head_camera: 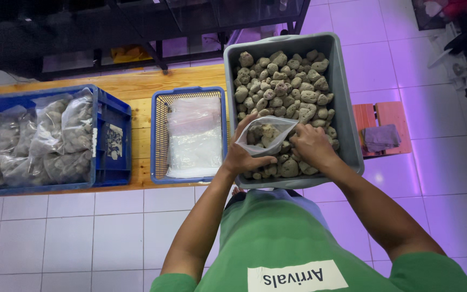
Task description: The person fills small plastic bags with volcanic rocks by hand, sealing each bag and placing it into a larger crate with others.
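A grey plastic tub (347, 116) full of rough grey stones (282, 86) rests on my lap and against a wooden bench. My left hand (242, 157) grips the edge of a clear plastic bag (266, 135) and holds it open over the stones; several stones lie inside the bag. My right hand (309, 146) is down among the stones at the bag's mouth, with its fingers curled around stones.
A blue wire basket (158, 135) with a stack of empty clear bags (194, 138) sits to the left on the wooden bench (136, 84). Farther left, a blue crate (112, 140) holds filled bags of stones (55, 135). A small red stool with a cloth (380, 136) stands to the right.
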